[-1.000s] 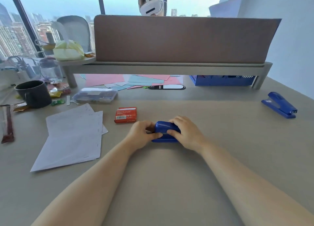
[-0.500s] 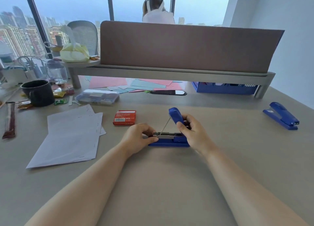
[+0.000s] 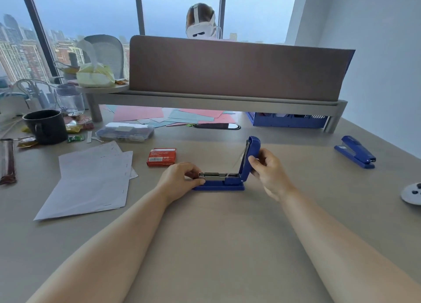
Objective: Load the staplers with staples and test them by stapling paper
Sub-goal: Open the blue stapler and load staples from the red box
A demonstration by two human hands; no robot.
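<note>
both hands on stapler (image 3: 224,182): left hand (image 3: 180,177) pinches magazine, right hand (image 3: 267,170) grips raised lid; slip risks snap-shut.

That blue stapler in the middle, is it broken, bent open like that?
Probably not broken. The stapler has its lid swung upright by the right hand, baring the metal staple channel the left hand steadies: opened for loading.

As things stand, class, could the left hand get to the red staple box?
Probably yes. The red staple box lies on bare desk just beyond the left hand, with nothing between them; the hand would first have to let go of the open stapler.
</note>
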